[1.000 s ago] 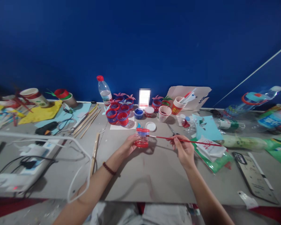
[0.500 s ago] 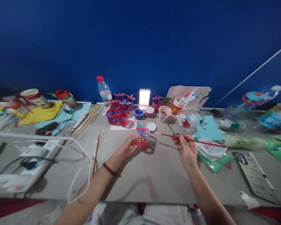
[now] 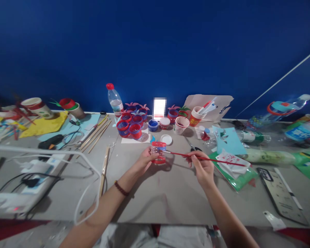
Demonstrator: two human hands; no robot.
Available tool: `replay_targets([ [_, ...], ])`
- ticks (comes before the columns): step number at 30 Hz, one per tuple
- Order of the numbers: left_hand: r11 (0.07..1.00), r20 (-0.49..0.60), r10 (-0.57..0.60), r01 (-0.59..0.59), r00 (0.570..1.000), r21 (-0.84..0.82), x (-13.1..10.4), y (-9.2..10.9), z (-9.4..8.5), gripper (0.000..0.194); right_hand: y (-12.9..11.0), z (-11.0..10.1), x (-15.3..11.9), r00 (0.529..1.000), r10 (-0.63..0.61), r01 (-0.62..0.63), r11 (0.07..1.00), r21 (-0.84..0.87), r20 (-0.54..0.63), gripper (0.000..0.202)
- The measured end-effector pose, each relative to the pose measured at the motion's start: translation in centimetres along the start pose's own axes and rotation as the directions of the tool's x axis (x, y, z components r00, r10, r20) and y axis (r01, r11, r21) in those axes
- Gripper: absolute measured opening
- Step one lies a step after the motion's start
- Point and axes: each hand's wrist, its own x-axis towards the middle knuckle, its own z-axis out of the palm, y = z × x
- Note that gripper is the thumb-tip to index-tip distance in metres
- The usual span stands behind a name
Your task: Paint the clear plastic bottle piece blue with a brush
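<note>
My left hand grips a short clear plastic bottle section by its left side, above the table. Red paint rings its top and bottom, and blue paint lies in a band below the upper rim. In my right hand is a long red paintbrush, pinched between thumb and fingers. The brush tip is at the section's right side by the blue band. Behind it sit an open blue paint pot, a paint pot with a white top and a white lid.
Red and blue painted cups cluster behind on white paper. A water bottle and a stained paper cup stand near the wall. Scissors lie by my right hand. A power strip is at left, a phone at right.
The brush and my right hand have moved slightly left, bringing the tip to the bottle section. My left hand has turned the section a little and shifted it slightly right.
</note>
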Motion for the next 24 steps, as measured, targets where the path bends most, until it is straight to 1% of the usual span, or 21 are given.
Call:
replay_targets([
  [5,1.0,-0.025,-0.001,0.002,1.0,0.009,0.1,-0.2,-0.1,0.055,-0.6,0.3,0.2,1.0,-0.029,0.029,0.996,-0.081,-0.003,0.023],
  [10,1.0,-0.028,0.001,-0.002,1.0,-0.02,0.2,-0.1,-0.2,0.048,-0.6,0.1,0.4,0.998,-0.044,0.039,0.994,-0.105,-0.043,0.025],
  [16,0.997,0.002,-0.02,0.02,1.0,-0.078,0.4,-0.1,-0.5,0.042,-0.5,-0.1,0.7,0.996,-0.029,0.021,0.995,-0.096,-0.086,0.027],
  [18,0.991,-0.002,0.002,-0.002,1.0,-0.135,0.5,0.0,-1.0,0.038,-0.2,-0.2,0.7,0.991,-0.026,0.016,0.997,-0.077,-0.129,0.027],
  [19,0.981,-0.021,0.027,-0.031,0.999,-0.19,0.5,0.2,-1.3,0.037,-0.1,-0.3,0.8,0.986,-0.027,0.016,0.998,-0.066,-0.162,0.027],
  [20,0.966,-0.037,0.027,-0.035,0.999,-0.255,0.5,0.5,-1.6,0.036,0.1,-0.4,0.8,0.98,-0.028,0.018,0.998,-0.055,-0.195,0.027],
  [22,0.919,-0.067,0.024,-0.048,0.997,-0.391,0.5,1.3,-2.2,0.04,0.5,-0.7,0.8,0.97,-0.031,0.026,0.999,-0.025,-0.241,0.026],
  [24,0.902,-0.081,0.037,-0.069,0.996,-0.426,0.3,2.4,-2.6,0.045,0.8,-0.9,0.8,0.967,-0.038,0.04,0.999,0.001,-0.251,0.025],
])
